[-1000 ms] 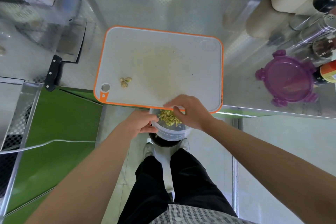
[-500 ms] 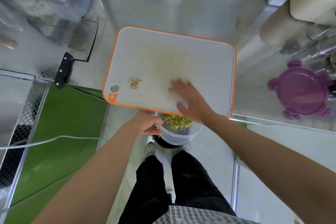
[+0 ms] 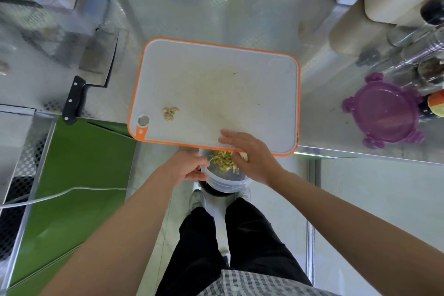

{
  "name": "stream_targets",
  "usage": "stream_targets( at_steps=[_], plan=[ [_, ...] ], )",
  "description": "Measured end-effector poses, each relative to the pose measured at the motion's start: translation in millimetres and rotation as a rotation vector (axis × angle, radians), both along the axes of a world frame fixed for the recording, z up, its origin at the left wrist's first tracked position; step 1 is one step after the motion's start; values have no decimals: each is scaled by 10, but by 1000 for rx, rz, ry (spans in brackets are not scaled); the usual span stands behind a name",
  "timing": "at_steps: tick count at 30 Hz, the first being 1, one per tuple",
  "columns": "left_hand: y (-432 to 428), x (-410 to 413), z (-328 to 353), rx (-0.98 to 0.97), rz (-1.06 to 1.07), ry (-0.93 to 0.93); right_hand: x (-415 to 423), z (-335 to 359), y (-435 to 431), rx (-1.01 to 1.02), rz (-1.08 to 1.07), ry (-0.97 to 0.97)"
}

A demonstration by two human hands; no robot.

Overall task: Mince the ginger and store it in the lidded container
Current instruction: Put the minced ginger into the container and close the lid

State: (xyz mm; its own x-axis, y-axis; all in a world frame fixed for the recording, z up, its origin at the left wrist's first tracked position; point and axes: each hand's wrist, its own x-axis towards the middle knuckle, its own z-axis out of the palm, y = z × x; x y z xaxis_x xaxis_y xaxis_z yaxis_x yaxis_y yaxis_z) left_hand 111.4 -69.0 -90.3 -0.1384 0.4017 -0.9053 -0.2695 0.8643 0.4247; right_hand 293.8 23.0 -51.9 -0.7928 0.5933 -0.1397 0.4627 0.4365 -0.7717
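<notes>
Down below the near edge of the bench [image 3: 216,7], the left grip [image 3: 185,168] curls round the left rim of the clear tub [image 3: 223,181] and holds it in the air, mouth up, tucked just under the front edge of the board [image 3: 216,84]. Minced ginger [image 3: 222,161] lies in a yellow-green heap inside the tub, toward the side nearest the board. The right grip [image 3: 249,156] is released: palm down, fingers [image 3: 230,138] straight and pointing left, laid across the board's orange front edge and partly over the tub's mouth.

The board lies flat with its long axis left to right, and its hanging hole is at the near left corner. A few ginger scraps [image 3: 170,113] sit close to that hole. The purple lid [image 3: 382,113] lies flat on the bench, well to the right of the board. The cleaver [image 3: 93,60] rests left of the board, its black handle pointing toward the person and its blade away.
</notes>
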Motion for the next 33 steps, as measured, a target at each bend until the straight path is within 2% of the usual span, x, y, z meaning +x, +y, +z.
stream_targets(
  at_steps=[5,7,10,13,15,18,20,23,25,28,31,33],
  plan=[
    [-105,58,45,16,-27,54,120,50,-85,-152,-67,2],
    [-177,114,92,29,-74,85,210,60,-120,-266,-118,-60],
    [-324,181,187,24,-256,138,377,72,-200,-459,-55,-329],
    [-438,245,332,9,-486,115,566,119,-273,-538,40,-649],
    [-438,294,442,27,-640,113,687,184,-298,-585,15,-739],
    [-315,367,620,121,-836,111,831,334,-296,-520,-112,-699],
    [-181,411,754,218,-869,107,895,463,-283,-355,-253,-587],
    [64,465,953,357,-789,151,998,674,-230,-83,-510,-387],
    [236,480,1055,430,-692,185,1061,793,-170,-32,-597,-324],
    [448,530,1156,529,-566,201,1140,858,-59,-68,-642,-410],
    [647,642,1196,566,-376,193,1241,823,84,-158,-799,-331],
    [785,733,1181,519,-264,131,1334,767,216,-192,-908,-269]
  ],
)
